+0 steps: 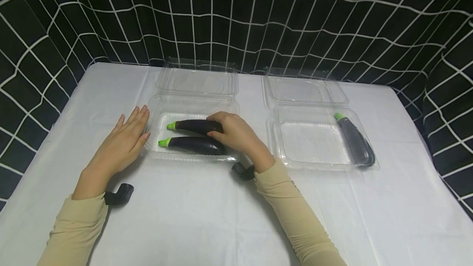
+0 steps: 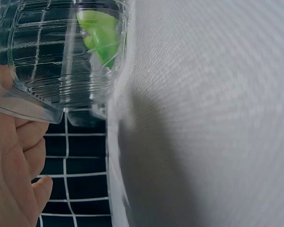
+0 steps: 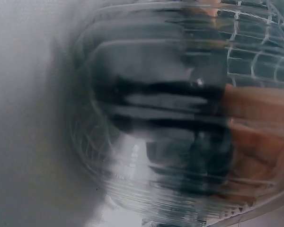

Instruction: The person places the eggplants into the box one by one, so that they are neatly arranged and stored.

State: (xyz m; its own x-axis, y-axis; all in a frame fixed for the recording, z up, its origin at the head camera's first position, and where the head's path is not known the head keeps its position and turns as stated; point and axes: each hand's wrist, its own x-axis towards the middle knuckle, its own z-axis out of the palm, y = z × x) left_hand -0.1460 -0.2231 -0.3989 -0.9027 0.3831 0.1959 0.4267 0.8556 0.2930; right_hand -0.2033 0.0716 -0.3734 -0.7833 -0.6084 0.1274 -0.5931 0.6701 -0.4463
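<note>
Two dark eggplants with green stems lie side by side in the left clear plastic clamshell box [image 1: 192, 158]. My right hand [image 1: 238, 132] grips the rear eggplant [image 1: 194, 126] by its thick end, thumb on the near side. The front eggplant [image 1: 196, 145] rests just below that hand. At the box's left side, my left hand [image 1: 120, 143] has its fingers straight, fingertips right at the rim. The left wrist view shows a green stem [image 2: 103, 33] through the clear wall [image 2: 42, 80]. In the right wrist view the dark eggplant bodies [image 3: 156, 94] look blurred through plastic.
A second open clamshell box [image 1: 310, 143] stands to the right, a third eggplant [image 1: 352, 138] along its right side. Both lids [image 1: 199, 81] are folded back toward the dark curtain [image 1: 251, 15] with white grid lines. White cloth [image 1: 192, 216] covers the table.
</note>
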